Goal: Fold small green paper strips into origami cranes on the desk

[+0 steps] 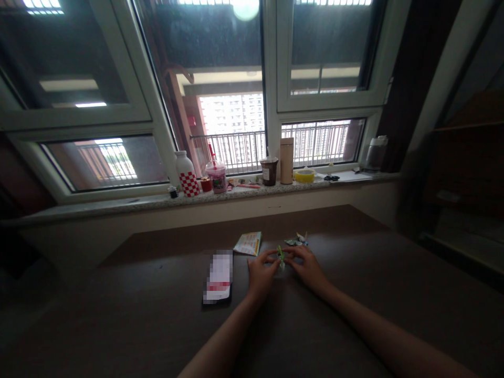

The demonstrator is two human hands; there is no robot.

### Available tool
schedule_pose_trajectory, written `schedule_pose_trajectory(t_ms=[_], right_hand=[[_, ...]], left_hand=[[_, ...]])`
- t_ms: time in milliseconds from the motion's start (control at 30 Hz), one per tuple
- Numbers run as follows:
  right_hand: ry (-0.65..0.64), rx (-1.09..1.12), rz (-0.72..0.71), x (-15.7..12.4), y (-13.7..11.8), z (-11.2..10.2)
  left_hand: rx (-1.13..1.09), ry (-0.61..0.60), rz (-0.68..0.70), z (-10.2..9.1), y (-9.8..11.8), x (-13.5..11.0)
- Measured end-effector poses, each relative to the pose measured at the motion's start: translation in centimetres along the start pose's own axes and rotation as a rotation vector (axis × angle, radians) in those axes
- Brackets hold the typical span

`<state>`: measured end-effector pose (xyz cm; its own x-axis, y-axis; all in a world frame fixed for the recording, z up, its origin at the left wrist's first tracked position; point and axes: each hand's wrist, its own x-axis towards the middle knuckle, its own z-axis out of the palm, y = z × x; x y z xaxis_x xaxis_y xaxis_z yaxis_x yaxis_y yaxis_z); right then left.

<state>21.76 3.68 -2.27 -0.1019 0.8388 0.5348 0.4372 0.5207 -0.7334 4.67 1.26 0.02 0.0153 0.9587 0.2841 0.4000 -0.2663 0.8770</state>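
My left hand (262, 272) and my right hand (307, 266) meet above the table, fingers pinched from either side on a small green and whitish folded paper piece (281, 254). Its exact shape is too small to make out. Just beyond my right hand lies a small folded paper figure (300, 240) with pointed tips, in green, white and blue. A printed paper packet (249, 244) with a yellow edge rests beyond my left hand. To the left of that hand, a phone (219, 277) lies face up with its screen lit and blurred.
The dark table (157, 325) reaches toward a stone windowsill (153, 202). On the sill stand a checkered white bottle (188, 176), a pink drink cup (216, 177), a brown cup (269, 172), a tan flask (287, 161), yellow tape (304, 176) and black scissors (331, 178).
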Motion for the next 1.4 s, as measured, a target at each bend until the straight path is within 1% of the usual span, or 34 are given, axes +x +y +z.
schedule_pose_trajectory(t_ms=[167, 267, 367, 600, 733, 867, 1000, 1067, 1200, 1400], right_hand=[[-0.032, 0.161, 0.083, 0.0, 0.2, 0.3], [-0.066, 0.255, 0.104, 0.1, -0.2, 0.3], [-0.089, 0.296, 0.111, 0.1, -0.7, 0.1], [-0.108, 0.3, 0.08, 0.2, -1.1, 0.0], [-0.097, 0.312, 0.105, 0.2, -1.0, 0.0], [-0.094, 0.259, 0.118, 0.2, -0.5, 0.0], [-0.112, 0.23, 0.165, 0.2, 0.2, 0.0], [-0.091, 0.214, 0.178, 0.2, 0.4, 0.0], [-0.068, 0.211, 0.178, 0.3, 0.6, 0.1], [-0.09, 0.234, 0.153, 0.3, 0.3, -0.2]], left_hand=[[-0.069, -0.005, -0.014, 0.1, -0.3, 0.1], [-0.11, -0.004, -0.026, 0.3, -0.4, 0.2], [-0.122, 0.003, -0.032, 0.3, -0.4, 0.2], [-0.086, 0.005, -0.014, 0.2, -0.1, 0.1], [-0.058, 0.008, -0.022, 0.2, -0.3, 0.2], [-0.061, -0.006, -0.017, 0.2, -0.5, 0.2], [-0.059, -0.025, -0.002, 0.1, -0.4, 0.2], [-0.042, -0.026, -0.001, 0.1, -0.3, 0.2], [-0.023, -0.023, -0.015, 0.2, 0.0, 0.2], [-0.03, -0.006, -0.033, 0.2, 0.0, 0.2]])
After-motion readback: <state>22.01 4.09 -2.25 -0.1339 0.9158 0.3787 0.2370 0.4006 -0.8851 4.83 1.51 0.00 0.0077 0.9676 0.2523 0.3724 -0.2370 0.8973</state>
